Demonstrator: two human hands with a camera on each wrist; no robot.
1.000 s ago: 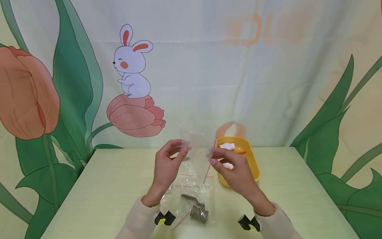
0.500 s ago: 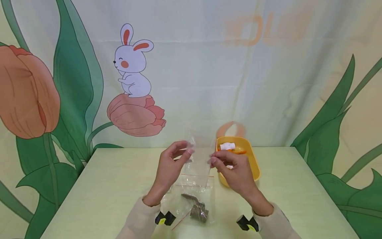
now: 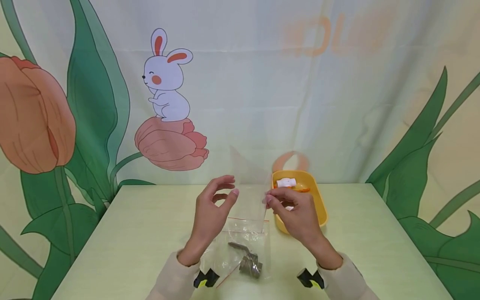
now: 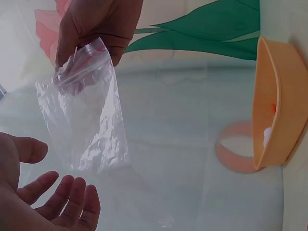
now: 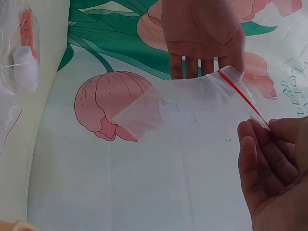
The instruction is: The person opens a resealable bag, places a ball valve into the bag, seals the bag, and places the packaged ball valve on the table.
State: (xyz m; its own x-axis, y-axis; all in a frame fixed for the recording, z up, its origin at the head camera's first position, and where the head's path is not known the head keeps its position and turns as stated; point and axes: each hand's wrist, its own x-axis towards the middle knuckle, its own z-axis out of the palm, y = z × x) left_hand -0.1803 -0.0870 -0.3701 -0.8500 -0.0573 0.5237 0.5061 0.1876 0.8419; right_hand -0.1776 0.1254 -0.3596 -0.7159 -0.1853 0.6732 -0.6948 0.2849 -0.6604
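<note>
Right hand point(image 3: 297, 211) pinching clear zip bag point(image 4: 89, 120), mouth point(image 5: 240, 94) rightward, long axis crosswise, left hand point(image 3: 212, 206) loose nearby

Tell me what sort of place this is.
Probably a staged tabletop recording setup: a rabbit-and-tulip cloth backdrop hangs behind a pale table, and small black devices sit at the person's wrists.

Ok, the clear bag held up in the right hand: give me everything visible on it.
The clear bag looks like thin, glossy plastic, lightly creased, with a red strip along its mouth end. The backdrop shows through; nothing visible inside. Whether the seal is open, I can't tell. It's held up above the table, pinched at the strip end by the right hand. The left hand is beside it, not gripping it.
</note>
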